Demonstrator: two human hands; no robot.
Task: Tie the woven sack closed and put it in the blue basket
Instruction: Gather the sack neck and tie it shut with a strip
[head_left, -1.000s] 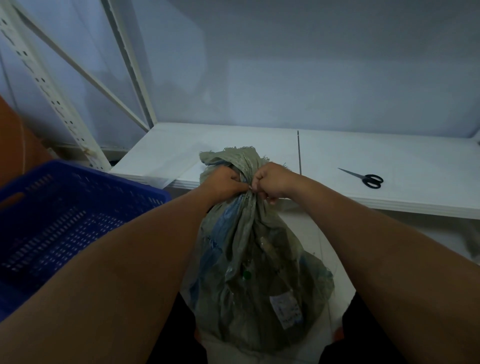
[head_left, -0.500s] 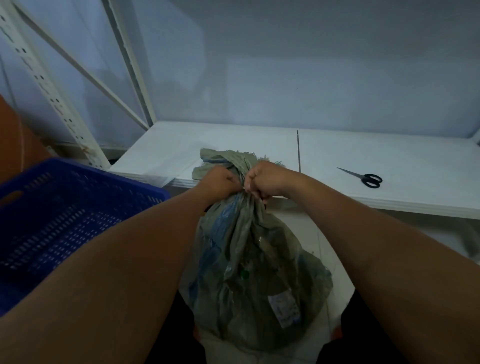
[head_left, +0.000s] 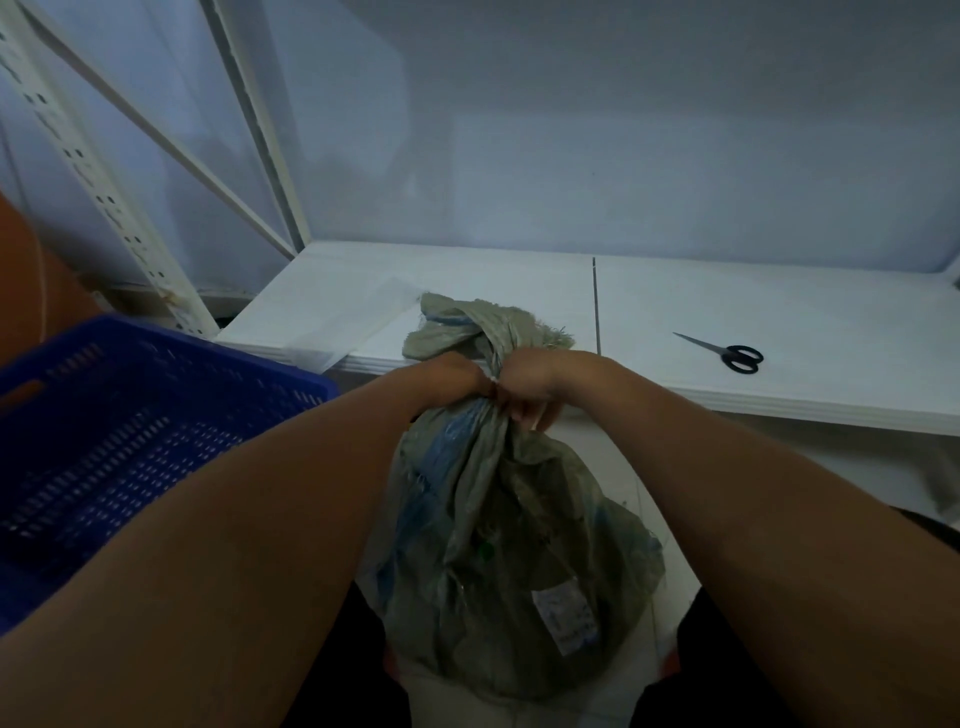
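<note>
Both hands, left hand (head_left: 451, 375) and right hand (head_left: 524, 383), grip the woven sack (head_left: 498, 545) by its gathered neck, fingers pressed tight: the tying step. Next, I judge, cinch the knot, then lift it into the blue basket (head_left: 156, 415).

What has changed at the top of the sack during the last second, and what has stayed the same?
The loose top of the woven sack has flopped over to the left and spread out above the fists. Left hand and right hand keep gripping its neck. Blue basket and scissors have not moved.

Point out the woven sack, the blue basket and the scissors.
woven sack (head_left: 514, 561), head view, on the bulging body below the hands.
blue basket (head_left: 171, 358), head view, on the far rim.
scissors (head_left: 740, 357), head view, on the black handles.
</note>
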